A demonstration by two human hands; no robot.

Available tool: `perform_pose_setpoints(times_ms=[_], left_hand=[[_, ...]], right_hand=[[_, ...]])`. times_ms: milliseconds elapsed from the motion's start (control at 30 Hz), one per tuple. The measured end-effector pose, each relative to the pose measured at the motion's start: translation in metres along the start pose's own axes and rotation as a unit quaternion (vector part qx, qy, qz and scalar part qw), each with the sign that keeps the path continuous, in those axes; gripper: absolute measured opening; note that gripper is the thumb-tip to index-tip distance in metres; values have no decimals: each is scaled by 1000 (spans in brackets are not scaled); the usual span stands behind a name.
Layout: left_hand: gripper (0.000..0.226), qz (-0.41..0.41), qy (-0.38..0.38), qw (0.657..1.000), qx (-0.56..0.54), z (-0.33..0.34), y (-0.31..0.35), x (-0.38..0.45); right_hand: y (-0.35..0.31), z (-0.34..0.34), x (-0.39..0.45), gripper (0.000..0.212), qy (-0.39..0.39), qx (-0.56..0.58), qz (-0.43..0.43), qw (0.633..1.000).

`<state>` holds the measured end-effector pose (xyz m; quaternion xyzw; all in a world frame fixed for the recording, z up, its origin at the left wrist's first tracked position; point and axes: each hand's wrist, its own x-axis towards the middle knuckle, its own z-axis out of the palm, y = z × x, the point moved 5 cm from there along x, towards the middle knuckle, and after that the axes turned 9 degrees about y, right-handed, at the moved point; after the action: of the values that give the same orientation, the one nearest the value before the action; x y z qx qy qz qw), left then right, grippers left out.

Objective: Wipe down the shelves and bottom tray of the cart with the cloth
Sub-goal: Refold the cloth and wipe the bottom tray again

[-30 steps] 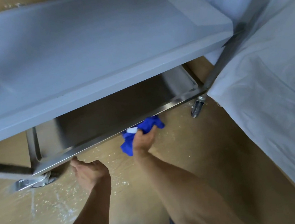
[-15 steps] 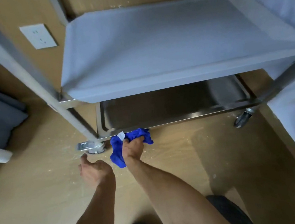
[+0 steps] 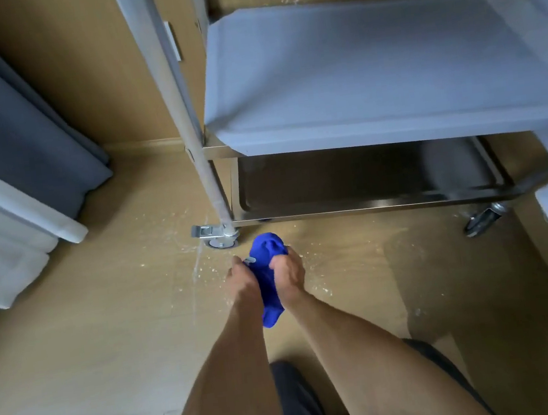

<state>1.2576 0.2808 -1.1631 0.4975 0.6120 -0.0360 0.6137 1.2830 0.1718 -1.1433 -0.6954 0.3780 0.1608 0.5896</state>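
Dim, soft light; wide-angle bending edges; perhaps slight blur.

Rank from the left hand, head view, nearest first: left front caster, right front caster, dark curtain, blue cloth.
1. blue cloth, in the left hand's own grip
2. left front caster, just ahead of it, under the cart's corner post
3. dark curtain (far left) and right front caster (far right): too close to call

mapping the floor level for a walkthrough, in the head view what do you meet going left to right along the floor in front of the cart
white bedding corner → locking caster → left hand → blue cloth → right hand → right caster
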Motion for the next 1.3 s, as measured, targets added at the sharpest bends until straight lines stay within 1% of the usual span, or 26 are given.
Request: perform_pose_setpoints(times_ms=[33, 67, 100, 133, 167, 200, 267, 367, 400, 433, 533, 600, 667, 700, 767, 800, 833, 867, 933, 1000, 1067, 1133, 1200, 1233, 1300], left_hand=[[57, -14, -22, 1000, 5, 7, -10, 5], [63, -30, -52, 998, 26, 11, -19, 6], [60, -37, -73, 995, 55, 11, -22, -8], [52, -32, -91, 992, 86, 6, -17, -36], [43, -28, -94, 989, 107, -2, -13, -64], [35, -22, -94, 988, 120, -8, -10, -88], [25, -15, -93, 985, 143, -14, -16, -111], [31, 5, -102, 985, 136, -21, -27, -144], [31, 13, -105, 987, 120, -22, -29, -157], [31, 24, -105, 988, 107, -24, -32, -171], [30, 61, -121, 987, 80, -24, -42, -203], [31, 85, -130, 985, 69, -26, -44, -221], [37, 98, -147, 983, 43, -25, -39, -241], [42, 98, -158, 982, 20, -22, -35, -249], [46, 103, -174, 979, -21, -18, -27, -263], [38, 100, -184, 977, -46, -16, -23, -271], [23, 97, -197, 974, -61, -15, -19, -280], [7, 93, -213, 970, -75, -16, -16, -291], [17, 100, -214, 968, -86, -18, -8, -300], [19, 137, -183, 971, -69, -22, 3, -301], [14, 183, -180, 967, -7, -22, 10, -300], [17, 241, -207, 945, 83, -21, 16, -310], [27, 295, -232, 917, 137, -22, 24, -325], [32, 321, -241, 905, 143, -23, 29, -331], [29, 355, -263, 886, 137, -23, 36, -343]], right_hand=[[4, -17, -5, 28, 8, 23, 8, 1000], [7, -32, -10, 32, -1, 39, 15, 999], [11, -46, -16, 31, -33, 43, 19, 998], [10, -58, -26, 28, -79, 47, 25, 995], [9, -69, -36, 26, -124, 44, 35, 991], [9, -80, -44, 30, -153, 35, 44, 987], [7, -98, -53, 42, -158, 17, 42, 986], [6, -124, -71, 66, -130, 9, 52, 990], [3, -134, -80, 67, -121, -2, 58, 991], [-1, -146, -87, 61, -110, -3, 59, 992], [-14, -183, -111, 29, -82, 4, 51, 995], [-22, -207, -122, 16, -62, 24, 32, 997], [-25, -223, -129, 16, -49, 77, 32, 995], [-26, -226, -133, 21, -64, 124, 40, 989], [-32, -229, -144, 44, -108, 206, 66, 970], [-35, -230, -148, 52, -120, 221, 68, 966], [-38, -234, -149, 50, -107, 212, 53, 970], [-42, -240, -149, 40, -80, 202, 26, 976], [-57, -255, -153, 16, -24, 185, -38, 982], [-75, -265, -158, 1, -8, 215, -81, 973], [-92, -272, -163, 9, -10, 235, -114, 965], [-103, -273, -172, 8, -32, 229, -142, 962], [-110, -273, -178, 11, -58, 228, -157, 959], [-113, -272, -181, 11, -71, 230, -157, 958], [-119, -272, -185, 10, -87, 243, -155, 954]])
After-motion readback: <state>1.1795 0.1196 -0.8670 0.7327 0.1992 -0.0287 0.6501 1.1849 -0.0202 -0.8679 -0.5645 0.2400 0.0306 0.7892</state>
